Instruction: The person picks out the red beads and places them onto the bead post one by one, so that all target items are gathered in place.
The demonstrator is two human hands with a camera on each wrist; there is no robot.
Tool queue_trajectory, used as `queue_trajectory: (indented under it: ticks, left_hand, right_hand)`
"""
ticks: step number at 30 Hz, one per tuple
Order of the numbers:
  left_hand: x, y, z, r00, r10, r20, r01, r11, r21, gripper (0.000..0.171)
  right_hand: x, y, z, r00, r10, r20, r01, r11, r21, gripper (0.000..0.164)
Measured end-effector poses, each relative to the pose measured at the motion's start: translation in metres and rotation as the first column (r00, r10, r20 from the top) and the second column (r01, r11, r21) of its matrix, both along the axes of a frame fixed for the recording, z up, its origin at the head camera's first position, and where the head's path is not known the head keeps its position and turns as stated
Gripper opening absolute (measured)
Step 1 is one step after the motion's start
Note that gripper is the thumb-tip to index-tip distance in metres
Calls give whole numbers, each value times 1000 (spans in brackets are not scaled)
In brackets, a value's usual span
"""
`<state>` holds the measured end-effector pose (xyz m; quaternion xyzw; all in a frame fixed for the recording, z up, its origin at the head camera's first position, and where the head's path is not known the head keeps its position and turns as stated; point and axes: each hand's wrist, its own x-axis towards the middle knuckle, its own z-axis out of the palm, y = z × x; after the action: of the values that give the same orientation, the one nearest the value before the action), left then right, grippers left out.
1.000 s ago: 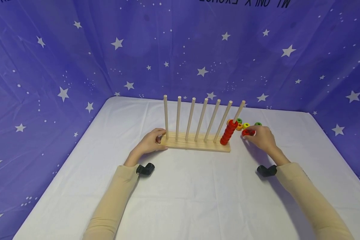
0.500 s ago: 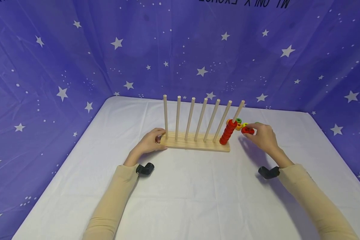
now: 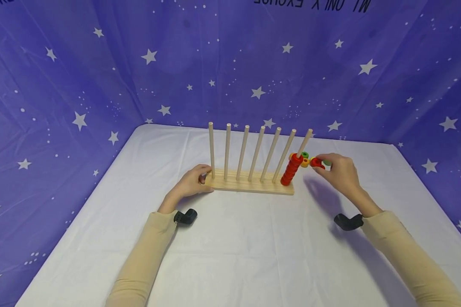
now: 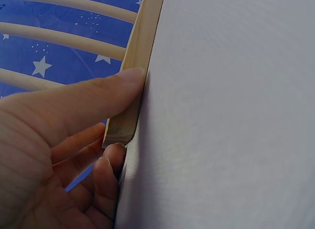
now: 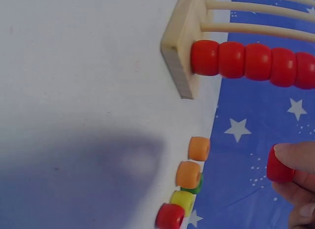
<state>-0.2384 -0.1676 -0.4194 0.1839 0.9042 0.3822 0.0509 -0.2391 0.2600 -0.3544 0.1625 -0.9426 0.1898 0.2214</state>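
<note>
A wooden bead rack stands on the table, its long base [image 3: 249,184] carrying a row of several upright pegs. My left hand [image 3: 190,181] grips the base's left end; in the left wrist view the thumb lies along the front edge [image 4: 132,98] and fingertips meet the end corner. Red beads [image 5: 256,61] are stacked on the rightmost peg, its top part bare. To the right of the rack, my right hand [image 3: 342,172] pinches a red bead [image 5: 279,165] between thumb and fingers, held above the table. The other pegs hold no beads.
Loose beads lie behind and right of the rack: two orange ones [image 5: 188,175], a yellow [image 5: 182,202], a red [image 5: 170,216] and a green [image 3: 304,155]. Another green bead [image 3: 327,162] is partly behind my right hand. A starry blue cloth [image 3: 230,64] hangs around the white table.
My right hand has lifted the red bead off the table, away from the other red one, and shifted slightly right. The left hand keeps its hold on the base.
</note>
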Motion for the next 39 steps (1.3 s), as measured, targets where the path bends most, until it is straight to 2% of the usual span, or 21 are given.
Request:
queue_trajectory:
  ticks: [8,15,23,30,39]
  left_hand:
    - [1,2,7,1000,-2,1,2,1000,-9,73]
    - [2,2,6,1000,-5,1,5,1000,-8,73]
    - [6,-1,3,1000,8,9,-8,1000,-7,73]
    - [5,0,2,1000,9,13,-9,1000,0,73]
    - [4,3,3,1000,-1,23,1,1000,2,74]
  right_hand:
    - [6,-2,13,999,6,-48,-7,1000,-18,31]
    - [11,-6,27,993,28,-115,-30,999,-12,33]
    - [14,-13,41,989,56,-140,-57,998,-5,32]
    - [19,-16,53,975,70,-213,-73,997,-5,34]
    - [26,-20,63,954,86,-287,-107,992,-61,35]
